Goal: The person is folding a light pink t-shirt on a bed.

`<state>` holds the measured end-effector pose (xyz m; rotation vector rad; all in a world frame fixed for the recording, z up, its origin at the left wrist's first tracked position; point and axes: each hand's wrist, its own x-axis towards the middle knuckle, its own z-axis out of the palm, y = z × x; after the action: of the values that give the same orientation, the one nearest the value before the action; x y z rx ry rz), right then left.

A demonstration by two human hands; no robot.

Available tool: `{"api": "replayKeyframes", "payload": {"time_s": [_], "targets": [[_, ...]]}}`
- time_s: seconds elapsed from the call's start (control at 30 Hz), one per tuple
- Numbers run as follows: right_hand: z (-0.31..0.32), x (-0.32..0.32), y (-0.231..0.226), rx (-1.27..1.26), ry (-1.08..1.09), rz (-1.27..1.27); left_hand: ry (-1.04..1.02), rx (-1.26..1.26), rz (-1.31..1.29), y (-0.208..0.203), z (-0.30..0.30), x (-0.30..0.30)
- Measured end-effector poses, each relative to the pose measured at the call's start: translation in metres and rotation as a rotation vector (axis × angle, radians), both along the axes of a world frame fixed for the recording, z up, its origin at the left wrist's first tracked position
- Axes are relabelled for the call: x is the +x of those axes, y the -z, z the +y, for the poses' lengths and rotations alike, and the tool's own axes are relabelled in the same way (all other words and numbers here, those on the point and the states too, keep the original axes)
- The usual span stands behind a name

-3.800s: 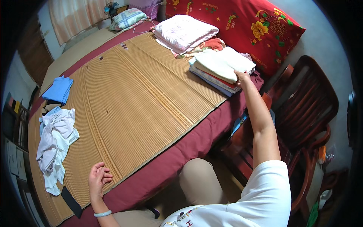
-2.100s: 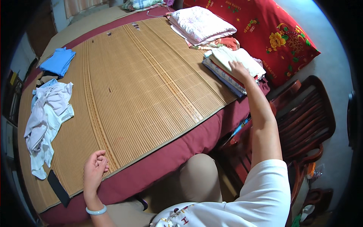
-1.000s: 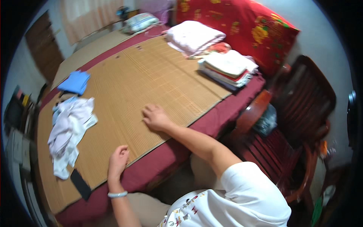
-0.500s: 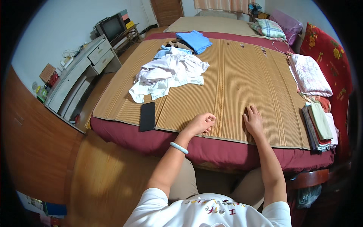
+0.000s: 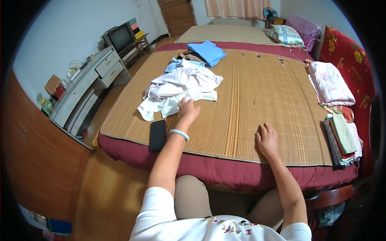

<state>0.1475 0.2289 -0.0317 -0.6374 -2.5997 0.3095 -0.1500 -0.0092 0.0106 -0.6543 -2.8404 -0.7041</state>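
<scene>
My left hand (image 5: pixel 188 111), with a pale bangle (image 5: pixel 179 134) on its wrist, reaches to the near edge of a crumpled heap of white clothes (image 5: pixel 173 85). Its fingers look parted and hold nothing I can see; whether they touch the cloth I cannot tell. My right hand (image 5: pixel 267 140) rests palm down on the bamboo mat (image 5: pixel 229 120), fingers stretched out. A black phone (image 5: pixel 157 135) lies at the mat's front edge, left of my left forearm. Behind the white heap are a light blue garment (image 5: pixel 177 64), a brown one (image 5: pixel 189 55) and a folded blue cloth (image 5: pixel 208 52).
At the bed's right side sit a folded floral quilt (image 5: pixel 331 83) and a stack of folded clothes (image 5: pixel 341 136). A plaid pillow (image 5: pixel 286 35) lies farther back. On the left stand a desk (image 5: pixel 86 84) and a television (image 5: pixel 119 35). A fan (image 5: pixel 270 14) is at the back.
My left hand has moved forward and left, from the mat's front part to the white clothes. My right hand stays on the mat. The view has tilted up slightly.
</scene>
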Motion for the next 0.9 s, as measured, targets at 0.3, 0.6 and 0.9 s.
{"api": "replayKeyframes", "payload": {"time_s": [0.3,0.6,0.9], "targets": [[-0.002,-0.006,-0.002,-0.035,0.023,-0.037,-0.159,-0.363,-0.057,-0.027,-0.007,-0.061],[0.004,0.000,0.002,-0.036,0.026,-0.031,-0.094,-0.469,-0.180,-0.019,0.006,-0.092],[-0.007,-0.009,-0.002,-0.029,-0.003,0.004,0.584,0.811,-0.874,-0.101,0.070,-0.043]]}}
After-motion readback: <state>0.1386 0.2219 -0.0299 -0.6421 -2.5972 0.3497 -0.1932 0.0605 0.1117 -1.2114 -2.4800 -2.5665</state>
